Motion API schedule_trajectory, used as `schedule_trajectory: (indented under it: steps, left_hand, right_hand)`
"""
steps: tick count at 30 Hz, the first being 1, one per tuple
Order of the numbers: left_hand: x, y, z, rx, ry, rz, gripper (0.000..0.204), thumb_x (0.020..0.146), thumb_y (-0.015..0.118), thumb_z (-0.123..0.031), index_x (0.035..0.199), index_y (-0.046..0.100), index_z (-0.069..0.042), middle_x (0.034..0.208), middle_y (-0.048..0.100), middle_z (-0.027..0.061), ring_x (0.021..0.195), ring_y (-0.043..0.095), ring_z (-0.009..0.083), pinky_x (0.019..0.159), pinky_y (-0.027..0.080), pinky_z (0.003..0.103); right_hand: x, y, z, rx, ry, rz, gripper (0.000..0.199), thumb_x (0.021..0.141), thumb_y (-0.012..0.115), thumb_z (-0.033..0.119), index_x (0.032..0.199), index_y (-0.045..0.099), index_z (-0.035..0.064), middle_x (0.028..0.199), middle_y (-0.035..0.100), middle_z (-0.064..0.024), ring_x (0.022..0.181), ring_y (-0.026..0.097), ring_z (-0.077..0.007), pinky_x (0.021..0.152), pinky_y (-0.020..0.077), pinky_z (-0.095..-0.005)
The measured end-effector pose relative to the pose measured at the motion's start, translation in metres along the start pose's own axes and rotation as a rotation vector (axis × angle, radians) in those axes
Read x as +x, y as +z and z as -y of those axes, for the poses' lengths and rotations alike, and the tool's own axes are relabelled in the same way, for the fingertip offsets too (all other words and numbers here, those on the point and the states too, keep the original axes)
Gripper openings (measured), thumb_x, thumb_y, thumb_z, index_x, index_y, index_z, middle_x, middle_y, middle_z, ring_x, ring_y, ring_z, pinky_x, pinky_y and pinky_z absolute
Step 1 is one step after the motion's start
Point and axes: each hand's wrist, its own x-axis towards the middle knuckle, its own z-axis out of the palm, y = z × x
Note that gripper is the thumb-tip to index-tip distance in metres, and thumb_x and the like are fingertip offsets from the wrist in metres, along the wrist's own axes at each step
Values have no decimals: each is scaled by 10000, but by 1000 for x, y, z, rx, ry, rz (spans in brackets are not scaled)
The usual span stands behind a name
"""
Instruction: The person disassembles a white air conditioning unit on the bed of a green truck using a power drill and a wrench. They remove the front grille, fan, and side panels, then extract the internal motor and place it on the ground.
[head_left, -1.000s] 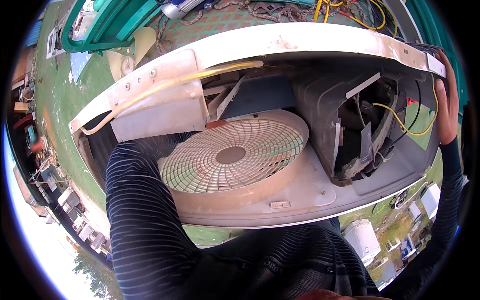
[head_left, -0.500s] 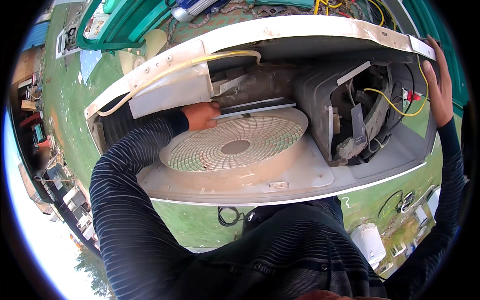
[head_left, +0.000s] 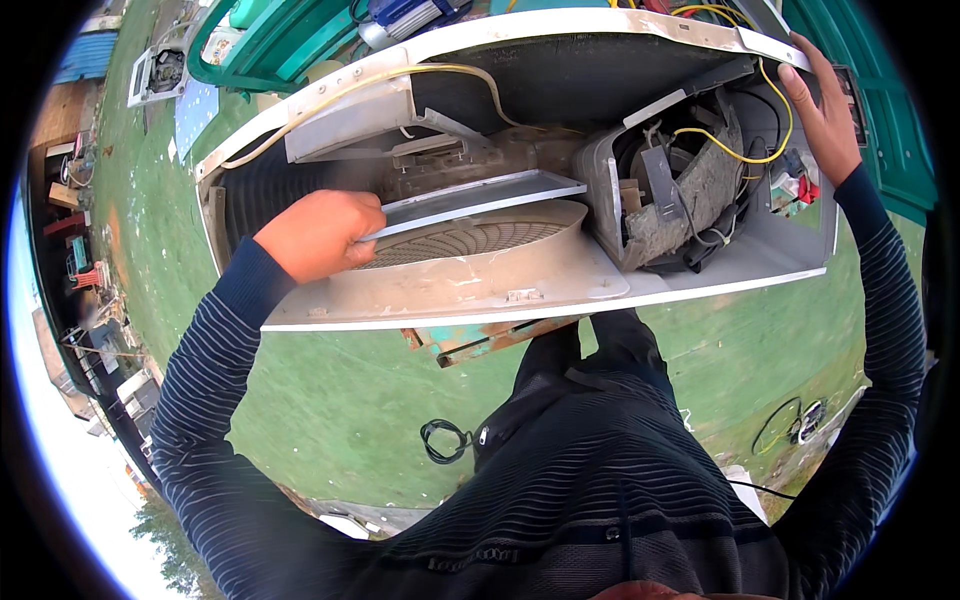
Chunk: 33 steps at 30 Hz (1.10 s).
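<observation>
An open air-conditioner outdoor unit casing (head_left: 560, 308), off-white and dirty, lies in front of me. My left hand (head_left: 325, 235) is closed around the left end of a long flat grey metal panel (head_left: 480, 198). That panel slants above the round fan grille (head_left: 450, 240) and covers part of it. My right hand (head_left: 828, 118) grips the casing's far right corner, thumb on the inner side and fingers over the rim. Inside the right part, a compartment (head_left: 605, 190) holds ragged grey lining and wires. A yellow wire (head_left: 737, 155) loops out of it toward the right corner.
Behind the casing stands a green plastic frame (head_left: 240, 75), with a blue motor (head_left: 400, 18) beside it. A rusty, green-painted support (head_left: 470, 342) shows under the near edge. A coiled black cable (head_left: 445, 440) lies on the green floor (head_left: 330, 420) near my legs.
My left hand has come nearer and left, raising the metal panel higher over the grille. The casing appears farther up in the view, and my right hand keeps its hold on the corner.
</observation>
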Motion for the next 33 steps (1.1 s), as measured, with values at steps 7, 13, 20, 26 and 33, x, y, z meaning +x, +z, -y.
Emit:
schedule_trajectory:
  steps: [7, 13, 20, 26, 33]
  left_hand:
    - [-31, -25, -75, 228, -37, -167, 130, 679, 645, -44, 740, 554, 25, 853, 577, 155, 812, 582, 363, 709, 500, 430]
    - [-67, -54, -160, 332, -63, -290, 154, 624, 675, -47, 711, 555, -10, 834, 595, 91, 807, 590, 310, 696, 492, 409]
    - [-106, -80, -262, 85, -322, -682, 104, 694, 596, 32, 687, 492, 31, 810, 628, 128, 642, 544, 205, 593, 430, 306]
    - [-30, -105, -321, -565, -340, -1082, 160, 903, 642, -114, 992, 664, 17, 868, 647, -2, 746, 547, 50, 705, 441, 209]
    - [156, -147, -387, -1135, -16, -1006, 190, 917, 615, -146, 1021, 666, 4, 919, 698, 67, 767, 666, 128, 710, 530, 248]
  right_hand:
    - [0, 2, -8, -38, -62, -66, 842, 916, 531, 661, 1421, 458, -9, 1381, 512, -247, 1302, 488, -349, 1089, 359, -384]
    - [-9, -18, 26, 4, 108, -53, 698, 893, 644, 430, 1360, 477, -61, 1334, 533, -288, 1264, 510, -392, 1065, 397, -434]
    - [6, 13, -12, 207, -33, -176, 956, 872, 519, 737, 1398, 459, -60, 1371, 504, -291, 1287, 499, -365, 1074, 382, -397]
    - [-15, -6, -37, 668, 76, -245, 836, 919, 579, 602, 1380, 443, -81, 1265, 579, -290, 1195, 577, -337, 1021, 441, -387]
    - [-154, -61, -164, 741, 338, -99, 578, 967, 609, 337, 1344, 463, -77, 1154, 653, -226, 1056, 637, -245, 901, 505, -344]
